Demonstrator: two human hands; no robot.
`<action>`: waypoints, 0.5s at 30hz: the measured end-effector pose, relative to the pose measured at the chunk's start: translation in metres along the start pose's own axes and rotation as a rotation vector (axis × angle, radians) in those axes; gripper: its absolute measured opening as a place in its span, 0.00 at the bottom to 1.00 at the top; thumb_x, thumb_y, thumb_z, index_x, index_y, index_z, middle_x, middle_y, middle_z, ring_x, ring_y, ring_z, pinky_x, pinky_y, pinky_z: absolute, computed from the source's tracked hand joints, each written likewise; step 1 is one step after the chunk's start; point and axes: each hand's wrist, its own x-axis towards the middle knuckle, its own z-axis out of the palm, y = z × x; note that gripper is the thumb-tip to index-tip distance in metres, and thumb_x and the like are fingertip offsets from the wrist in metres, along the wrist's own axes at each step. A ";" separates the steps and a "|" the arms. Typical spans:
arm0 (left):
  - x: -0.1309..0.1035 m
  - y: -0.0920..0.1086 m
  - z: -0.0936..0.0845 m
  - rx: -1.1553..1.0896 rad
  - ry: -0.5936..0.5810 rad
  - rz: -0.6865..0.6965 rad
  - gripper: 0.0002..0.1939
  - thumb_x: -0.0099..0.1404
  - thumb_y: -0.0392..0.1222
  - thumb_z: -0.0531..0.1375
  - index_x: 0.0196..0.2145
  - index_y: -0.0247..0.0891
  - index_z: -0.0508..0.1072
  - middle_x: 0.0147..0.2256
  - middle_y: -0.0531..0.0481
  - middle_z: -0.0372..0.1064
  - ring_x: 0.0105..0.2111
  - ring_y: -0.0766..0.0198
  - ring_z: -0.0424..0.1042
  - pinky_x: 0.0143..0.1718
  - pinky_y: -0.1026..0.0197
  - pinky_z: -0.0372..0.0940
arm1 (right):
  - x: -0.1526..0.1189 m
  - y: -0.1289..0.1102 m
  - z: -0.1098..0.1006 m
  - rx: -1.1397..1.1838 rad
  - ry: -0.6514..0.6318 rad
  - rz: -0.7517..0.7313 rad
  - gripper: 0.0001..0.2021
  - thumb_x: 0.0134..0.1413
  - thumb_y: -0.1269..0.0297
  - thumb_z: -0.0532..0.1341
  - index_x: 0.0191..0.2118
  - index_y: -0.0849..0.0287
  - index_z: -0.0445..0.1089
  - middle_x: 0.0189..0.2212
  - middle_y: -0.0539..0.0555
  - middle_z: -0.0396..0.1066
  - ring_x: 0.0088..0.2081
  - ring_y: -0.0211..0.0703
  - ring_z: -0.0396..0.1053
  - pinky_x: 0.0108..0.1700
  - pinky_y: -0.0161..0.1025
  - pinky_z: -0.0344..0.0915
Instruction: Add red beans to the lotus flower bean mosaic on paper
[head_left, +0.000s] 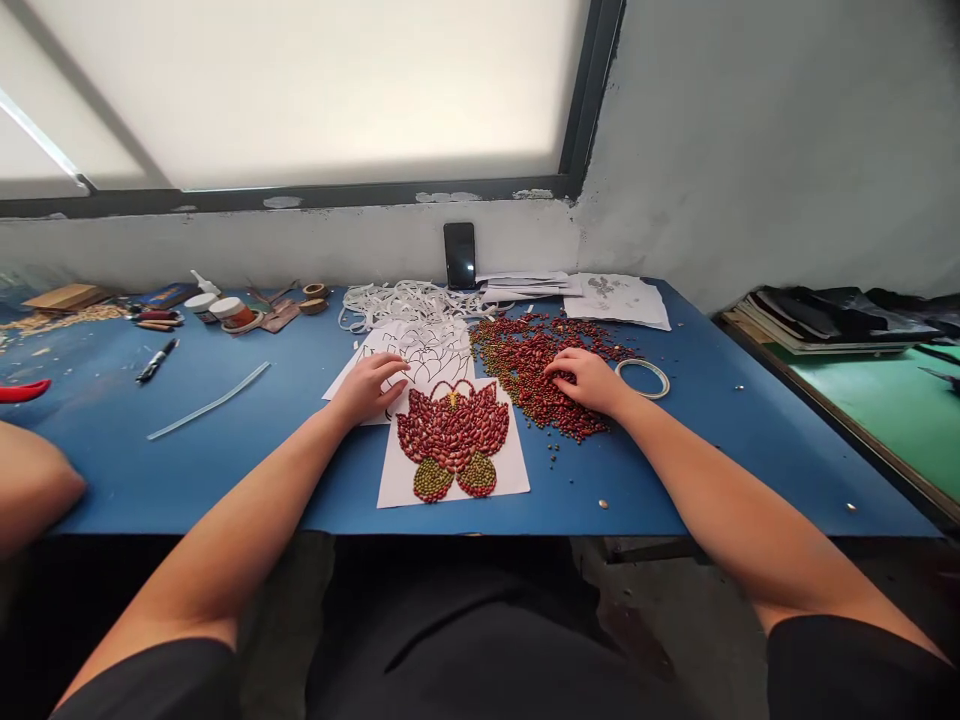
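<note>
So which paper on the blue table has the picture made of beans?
The front sheet, at the table's near edge: red and green beans cover its middle. The paper behind it, by the left hand, shows only black outlines.

At the center of the frame, the lower part of the line drawing [431,352] is hidden — the bean picture [454,440] and the left hand [373,388] cover it. Right of center, the fingertips of the right hand [583,380] are partly lost among the loose beans [525,365], so whether its grip holds any cannot be told. The left edge cuts off another person's arm [37,485] and a red object [24,392]; the right edge cuts off the green surface [885,400]. The window [337,90] runs past the top edge. Lettering on the jars [233,313], at upper left, is too small to read.
</note>
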 end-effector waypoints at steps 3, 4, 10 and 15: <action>-0.001 0.002 0.000 0.013 -0.009 0.014 0.18 0.76 0.50 0.55 0.51 0.40 0.80 0.52 0.37 0.78 0.52 0.46 0.78 0.56 0.41 0.74 | 0.001 0.000 -0.001 -0.015 -0.003 -0.046 0.09 0.62 0.69 0.63 0.40 0.57 0.83 0.44 0.62 0.82 0.48 0.56 0.80 0.56 0.54 0.75; -0.001 0.003 0.000 0.016 -0.013 0.017 0.18 0.76 0.50 0.55 0.51 0.40 0.80 0.52 0.37 0.78 0.52 0.47 0.78 0.56 0.42 0.74 | 0.000 0.000 -0.001 -0.010 0.006 -0.046 0.09 0.61 0.69 0.63 0.39 0.57 0.83 0.43 0.62 0.82 0.48 0.56 0.79 0.56 0.53 0.75; -0.001 0.007 -0.001 0.017 -0.028 0.030 0.18 0.76 0.49 0.55 0.52 0.40 0.80 0.53 0.38 0.78 0.53 0.48 0.78 0.56 0.43 0.74 | 0.010 -0.022 -0.004 0.183 0.120 0.109 0.07 0.57 0.64 0.65 0.39 0.58 0.79 0.36 0.57 0.82 0.36 0.47 0.77 0.44 0.44 0.73; -0.001 0.006 0.000 0.001 -0.031 0.046 0.18 0.76 0.49 0.55 0.51 0.39 0.80 0.52 0.37 0.78 0.52 0.47 0.78 0.55 0.42 0.74 | 0.053 -0.071 0.010 0.375 -0.010 0.050 0.06 0.57 0.64 0.65 0.37 0.58 0.79 0.33 0.53 0.81 0.35 0.44 0.76 0.43 0.42 0.70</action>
